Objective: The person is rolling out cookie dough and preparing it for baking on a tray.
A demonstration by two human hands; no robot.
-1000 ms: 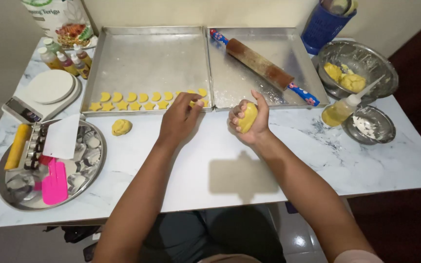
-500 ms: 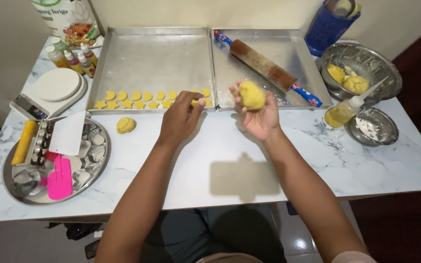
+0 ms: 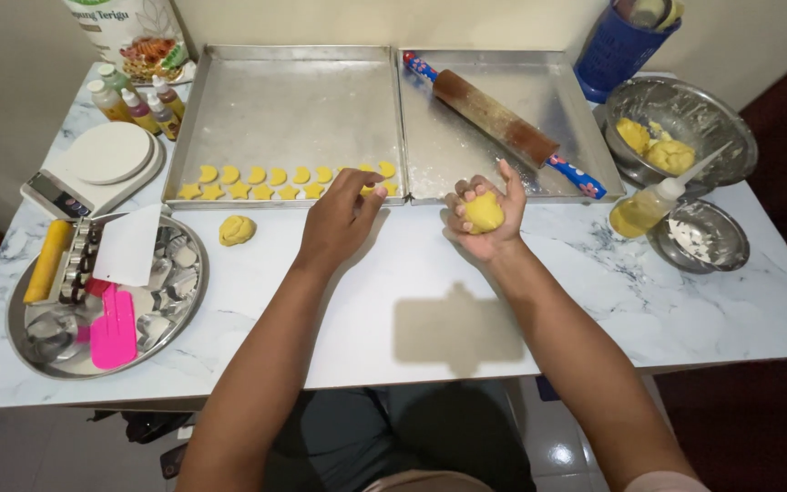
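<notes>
The right hand (image 3: 485, 211) is cupping a yellow dough ball (image 3: 483, 213) above the tabletop (image 3: 430, 273), its grip curled around it, while the left hand (image 3: 341, 219), fingers pressed together, is touching cut-outs (image 3: 284, 180) on the tray (image 3: 289, 100).

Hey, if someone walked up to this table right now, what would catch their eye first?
Probably the right hand at the table's middle, cupping a yellow dough ball. Next, the two rows of yellow crescent and star cookies along the near edge of the left baking tray, where the left hand reaches. The rolling pin lies diagonally in the right baking tray.
</notes>
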